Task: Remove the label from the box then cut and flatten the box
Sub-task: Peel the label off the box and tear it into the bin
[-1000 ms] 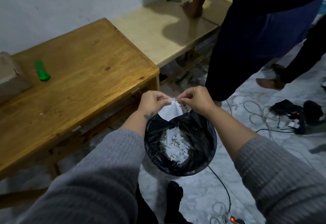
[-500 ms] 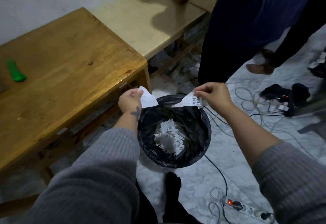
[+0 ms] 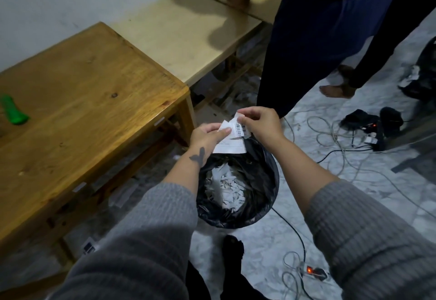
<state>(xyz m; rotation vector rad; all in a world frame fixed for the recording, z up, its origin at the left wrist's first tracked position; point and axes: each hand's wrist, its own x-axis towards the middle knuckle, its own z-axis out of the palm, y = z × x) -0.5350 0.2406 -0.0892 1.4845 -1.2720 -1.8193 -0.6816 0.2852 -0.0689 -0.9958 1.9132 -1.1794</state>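
Observation:
Both my hands hold white label pieces over a bin lined with a black bag (image 3: 266, 205). My left hand (image 3: 207, 138) pinches the larger label piece (image 3: 230, 147). My right hand (image 3: 262, 122) pinches the piece with the barcode (image 3: 240, 131), and the two pieces overlap. Several torn white scraps (image 3: 227, 188) lie in the bin. A green cutter (image 3: 13, 110) rests on the brown wooden table (image 3: 77, 101) at the far left. The box is out of view.
A paler table (image 3: 188, 30) adjoins the brown one. Another person in dark clothes (image 3: 318, 40) stands just beyond the bin, a hand on that table. Cables and power strips (image 3: 313, 272) litter the marble floor on the right.
The label was torn into two pieces and my hands moved apart. Now they have come back together, with the pieces overlapping above the bin.

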